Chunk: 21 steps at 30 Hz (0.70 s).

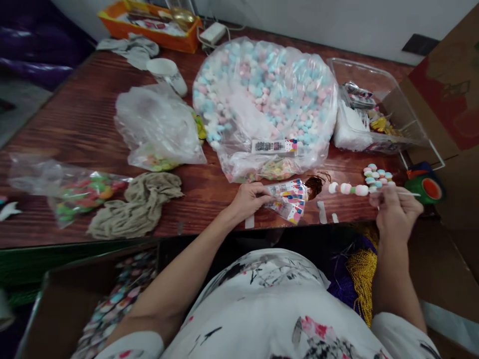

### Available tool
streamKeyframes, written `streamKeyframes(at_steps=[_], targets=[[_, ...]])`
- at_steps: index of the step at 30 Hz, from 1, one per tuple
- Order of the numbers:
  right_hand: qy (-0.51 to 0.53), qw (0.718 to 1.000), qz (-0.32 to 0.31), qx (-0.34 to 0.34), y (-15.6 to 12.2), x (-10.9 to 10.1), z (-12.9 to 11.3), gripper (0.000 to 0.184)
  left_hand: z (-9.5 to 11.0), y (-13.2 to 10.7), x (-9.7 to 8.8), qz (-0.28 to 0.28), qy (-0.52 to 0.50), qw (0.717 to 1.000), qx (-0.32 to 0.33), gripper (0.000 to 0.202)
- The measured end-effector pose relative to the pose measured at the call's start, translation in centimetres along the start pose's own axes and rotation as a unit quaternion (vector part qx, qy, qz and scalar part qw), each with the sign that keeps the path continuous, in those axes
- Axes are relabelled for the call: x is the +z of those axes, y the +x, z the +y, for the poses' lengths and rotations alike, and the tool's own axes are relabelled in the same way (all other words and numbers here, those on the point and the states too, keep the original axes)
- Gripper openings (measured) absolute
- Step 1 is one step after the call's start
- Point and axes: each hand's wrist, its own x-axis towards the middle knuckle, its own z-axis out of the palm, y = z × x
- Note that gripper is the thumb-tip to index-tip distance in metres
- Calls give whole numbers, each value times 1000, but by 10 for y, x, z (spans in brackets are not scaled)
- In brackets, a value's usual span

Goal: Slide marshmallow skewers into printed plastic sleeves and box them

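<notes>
My left hand is closed on a small fan of printed plastic packets at the table's front edge. Just past the packets lies a bundle of brown ties. Over on the right, my right hand pinches a thin white stick threaded with marshmallows, white and pink with a bit of green among them. The stick's bare end points right. Behind that hand sits a cluster of small pastel marshmallows.
A large clear bag of pastel marshmallows fills the middle. Left are a white plastic bag, a mug, a candy bag and a cloth. Right are a clear bin, a green tape roll and cardboard boxes.
</notes>
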Motion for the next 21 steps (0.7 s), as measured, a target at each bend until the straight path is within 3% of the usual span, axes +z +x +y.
streamKeyframes(at_steps=[3,6,12,17,21], targets=[[196,979,51,39,-31,23,-26,19,3,-5,-6,47,-20,998,-29,20],[261,963,19,64,-50,46,-41,14,10,-11,-9,65,-34,997,-35,21],[262,963,5,60,-58,65,-46,13,24,-22,-5,77,-65,994,-30,22],[237,971,-31,22,-58,59,-41,11,27,-27,-1,92,-51,994,13,19],[194,975,-111,23,-56,52,-41,9,31,-28,3,85,-23,993,74,21]])
